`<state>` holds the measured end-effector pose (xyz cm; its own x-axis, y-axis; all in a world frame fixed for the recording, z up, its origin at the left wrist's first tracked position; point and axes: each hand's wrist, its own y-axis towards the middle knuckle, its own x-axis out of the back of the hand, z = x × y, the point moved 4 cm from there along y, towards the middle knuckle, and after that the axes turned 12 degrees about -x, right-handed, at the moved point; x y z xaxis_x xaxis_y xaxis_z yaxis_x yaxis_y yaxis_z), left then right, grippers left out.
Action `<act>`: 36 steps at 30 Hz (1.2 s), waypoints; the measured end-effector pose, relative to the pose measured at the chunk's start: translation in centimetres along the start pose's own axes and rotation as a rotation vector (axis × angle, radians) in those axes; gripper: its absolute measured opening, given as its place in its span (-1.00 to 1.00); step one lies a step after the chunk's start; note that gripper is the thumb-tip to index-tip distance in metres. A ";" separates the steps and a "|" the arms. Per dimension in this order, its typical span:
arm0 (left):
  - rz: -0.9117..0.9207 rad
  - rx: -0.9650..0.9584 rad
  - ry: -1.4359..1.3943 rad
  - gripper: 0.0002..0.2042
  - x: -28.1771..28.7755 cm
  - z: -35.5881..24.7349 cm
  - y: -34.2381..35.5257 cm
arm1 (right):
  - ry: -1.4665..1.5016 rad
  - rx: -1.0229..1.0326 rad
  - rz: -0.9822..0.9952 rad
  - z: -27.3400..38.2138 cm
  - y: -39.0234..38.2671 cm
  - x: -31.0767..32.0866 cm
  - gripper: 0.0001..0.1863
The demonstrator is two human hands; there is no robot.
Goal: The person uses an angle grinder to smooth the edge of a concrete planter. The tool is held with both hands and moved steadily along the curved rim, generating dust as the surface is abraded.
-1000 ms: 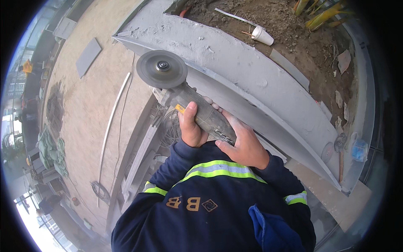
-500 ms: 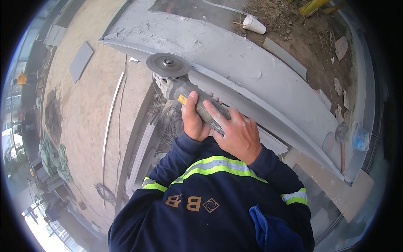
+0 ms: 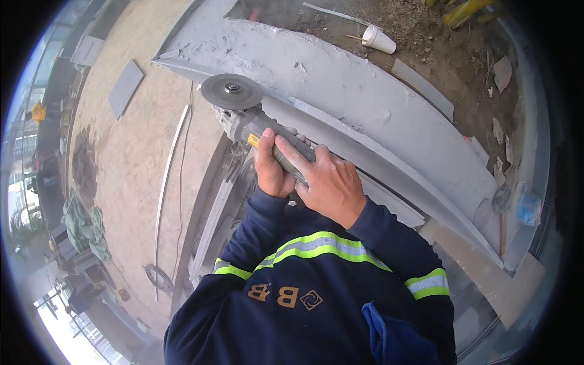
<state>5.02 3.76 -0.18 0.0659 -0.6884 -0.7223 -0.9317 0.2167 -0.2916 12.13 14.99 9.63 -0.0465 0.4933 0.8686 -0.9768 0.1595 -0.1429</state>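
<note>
Both my hands are closed around a dusty grey angle grinder [image 3: 267,131] with a round cutting disc [image 3: 232,91] at its far left end. My left hand [image 3: 272,173] wraps the body from below, thumb along its side near a yellow label. From the right, my right hand [image 3: 331,185] grips the rear of the body, forefinger stretched along the top. The disc is held near the edge of a long, curved grey ledge [image 3: 340,91] coated with dust; I cannot tell whether it spins. Some right-hand fingertips and the grinder's underside are hidden.
Beyond the ledge lies soil with a white cup [image 3: 379,39] and a loose strip [image 3: 424,90]. A hammer-like tool [image 3: 502,222] and a blue-labelled bottle [image 3: 528,205] are at the right. On the left floor are a grey tile [image 3: 126,89], a long white strip [image 3: 169,176] and coiled cable [image 3: 158,278].
The grinder and both hands have shifted slightly left within the picture, while the surroundings have moved slightly right. My grip stays the same.
</note>
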 end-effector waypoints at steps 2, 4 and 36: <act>0.007 -0.030 -0.001 -0.44 0.0 -1.5 1.4 | 0.015 0.021 -0.032 0.8 1.3 -0.5 -0.03; -0.003 -0.044 -0.012 -0.48 -0.1 -2.4 2.3 | 0.020 0.034 -0.043 1.4 2.6 -0.8 -0.03; 0.011 0.062 -0.144 -0.54 0.5 0.9 2.3 | 0.003 -0.015 0.012 -0.2 1.9 -0.6 -0.07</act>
<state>3.27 4.53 -1.82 0.1104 -0.5800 -0.8071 -0.9092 0.2691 -0.3178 10.30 15.11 8.71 -0.0574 0.4979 0.8653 -0.9730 0.1661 -0.1600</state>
